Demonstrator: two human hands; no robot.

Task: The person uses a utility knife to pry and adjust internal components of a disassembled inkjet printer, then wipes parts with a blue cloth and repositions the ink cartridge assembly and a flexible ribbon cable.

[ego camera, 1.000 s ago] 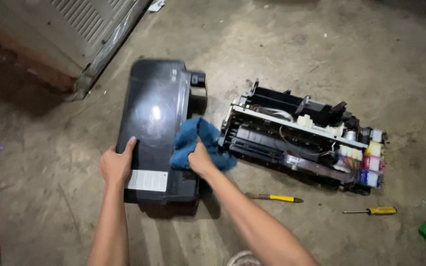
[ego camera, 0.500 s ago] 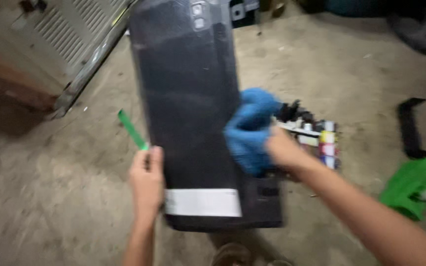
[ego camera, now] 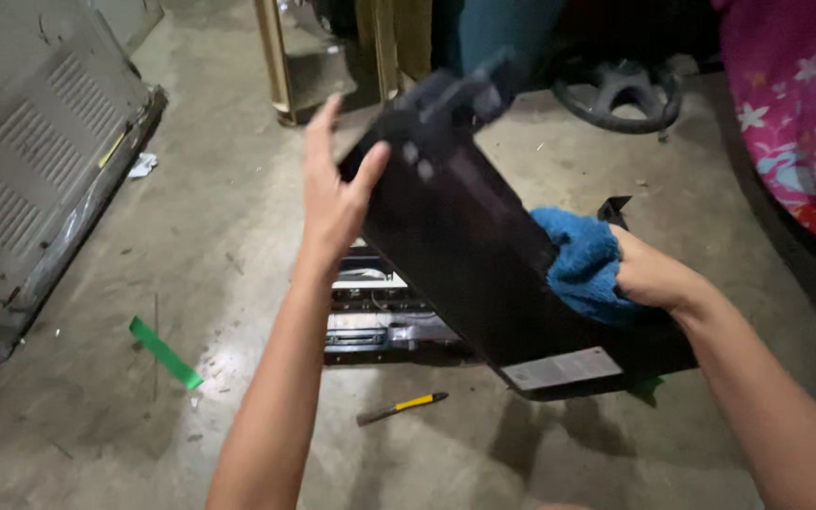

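1. My left hand (ego camera: 332,194) is up against the upper left edge of the black cover (ego camera: 484,255), fingers spread wide and the thumb pressed on its face; it steadies the cover and does not wrap round it.
2. My right hand (ego camera: 649,279) is bunched shut on a blue cloth (ego camera: 578,264), pressing it onto the cover's right side.
3. The cover is off the floor (ego camera: 238,189), tilted, its far end higher and blurred.
4. A white rectangular label (ego camera: 564,368) sits near the cover's lower edge; its print is too small to tell.
5. Under the cover, the printer body (ego camera: 370,316) lies on the floor, partly hidden.
6. A yellow-handled screwdriver (ego camera: 403,407) lies just in front of it.
7. A green strip (ego camera: 165,352) lies to the left, well apart.
8. A grey vented panel (ego camera: 40,161) lies at far left.
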